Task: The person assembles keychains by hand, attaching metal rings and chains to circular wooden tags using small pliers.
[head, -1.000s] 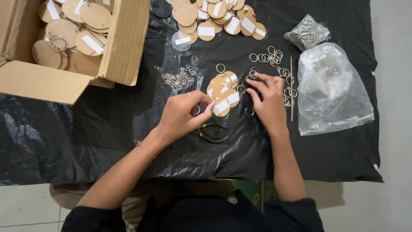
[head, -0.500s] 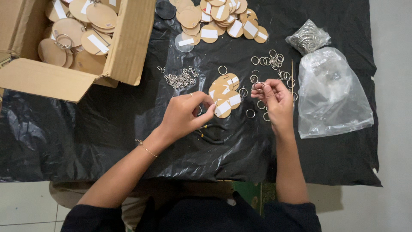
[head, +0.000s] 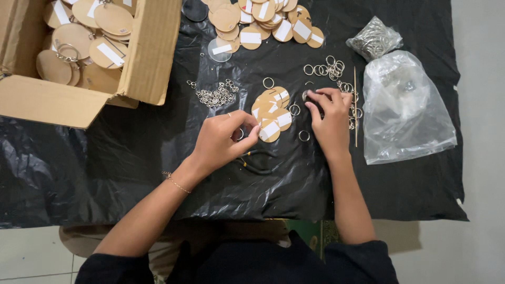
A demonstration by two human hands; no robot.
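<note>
Item 1 — your left hand [head: 223, 139]: fingers curled in, thumb and forefinger pinched on a small metal ring [head: 240, 134] beside the near edge of the little heap of wooden discs [head: 272, 110]. The fingertips touch or nearly touch the lowest disc; which one, you cannot tell from this view.

Item 2 — your right hand [head: 330, 120]: fingers bent down with the tips gathered at the loose split rings [head: 325, 68] that lie just beyond the disc heap. It seems to nip one ring, but the fingers hide the contact, so the hold cannot be told for certain.

Item 3: a scatter of short chain links [head: 214, 96] left of the heap, a thin stick [head: 355, 105] lying lengthways near the right hand, and dark pliers [head: 258, 160] just below your left hand.

Item 4: a clear plastic bag [head: 405, 108] at far right, with a smaller bag of rings [head: 374, 39] above it.

Item 5: a cardboard box [head: 150, 58] at upper left holding finished discs with rings, and a larger spread of labelled discs [head: 263, 18] along the top edge.

Item 6: black plastic sheet [head: 105, 168] under everything.

Risks, as judged: the ring in your left pinch is small and could spring out and vanish against the glossy black folds. Your right wrist sits close to the stick and loose rings — a sweep could scatter them toward the bag. The sheet is creased, so parts may roll into wrinkles.
</note>
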